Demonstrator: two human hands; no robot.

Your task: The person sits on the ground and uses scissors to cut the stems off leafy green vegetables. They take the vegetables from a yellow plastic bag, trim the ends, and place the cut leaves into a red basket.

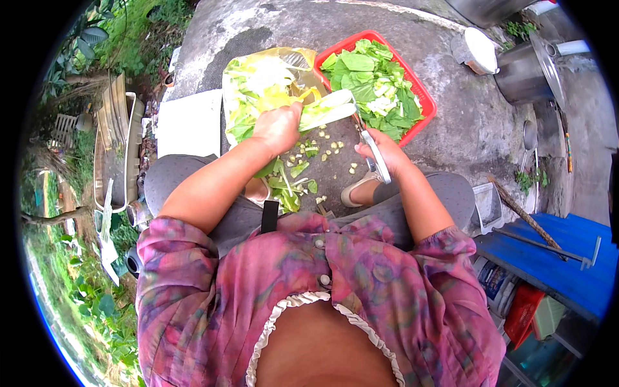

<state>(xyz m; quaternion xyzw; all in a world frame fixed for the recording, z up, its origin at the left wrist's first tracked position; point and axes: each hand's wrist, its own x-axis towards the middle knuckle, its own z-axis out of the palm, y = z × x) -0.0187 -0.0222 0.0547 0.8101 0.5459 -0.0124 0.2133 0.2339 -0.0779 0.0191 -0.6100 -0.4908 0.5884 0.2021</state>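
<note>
My left hand (280, 127) is closed around a head of pale green leafy vegetable (327, 109), its stem end pointing right. In my right hand (387, 153) is a pair of scissors (376, 157) with light grey handles; the blades are at the stem end, and whether they are parted is hard to tell. Just beyond, a red plastic basket (427, 111) holds loose green leaves (371, 77) and pale stalk pieces. A yellowish plastic bag (303, 59) full of greens lies behind my left hand. Small cut stem bits (331, 151) and leaves (287, 187) are scattered on the ground between my feet.
A white flat panel (188, 126) lies left of the bag. At the far right stand a white bucket (476, 51) and a large metal pot (525, 74). A wooden stick (529, 219) leans by a blue sheet (554, 242). Plants and a long trough (115, 155) line the left.
</note>
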